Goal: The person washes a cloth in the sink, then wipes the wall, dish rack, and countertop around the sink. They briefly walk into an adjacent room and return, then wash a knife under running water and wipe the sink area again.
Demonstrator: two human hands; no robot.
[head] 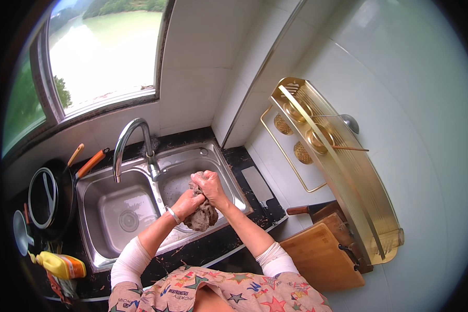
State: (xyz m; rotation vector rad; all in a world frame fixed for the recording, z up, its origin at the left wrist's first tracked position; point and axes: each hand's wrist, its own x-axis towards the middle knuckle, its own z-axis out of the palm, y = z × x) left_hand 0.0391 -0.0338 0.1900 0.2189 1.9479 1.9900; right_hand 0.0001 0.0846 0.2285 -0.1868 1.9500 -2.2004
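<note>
Over the right basin [175, 185] of a double stainless-steel sink, both my hands grip a wet, grey-brown cloth [201, 218]. My left hand [188, 204] is closed around it lower down, and a silver bracelet [174, 215] circles that wrist. Just above and to the right, my right hand [211, 189] clenches the upper part of the bunched cloth. Its loose end hangs below my fists towards the sink's front rim. Part of the right basin is hidden behind my hands and the cloth. A chrome gooseneck faucet [134, 128] rises behind the divider, its spout turned over the left basin [121, 210].
A black pan [64, 195] with a glass lid [43, 197] stands left of the sink, near a yellow bottle [60, 265]. On the right wall hangs a gold rack [335, 171] with ladles and strainers. Wooden cutting boards [319, 253] and a brown-handled knife [298, 210] sit below it.
</note>
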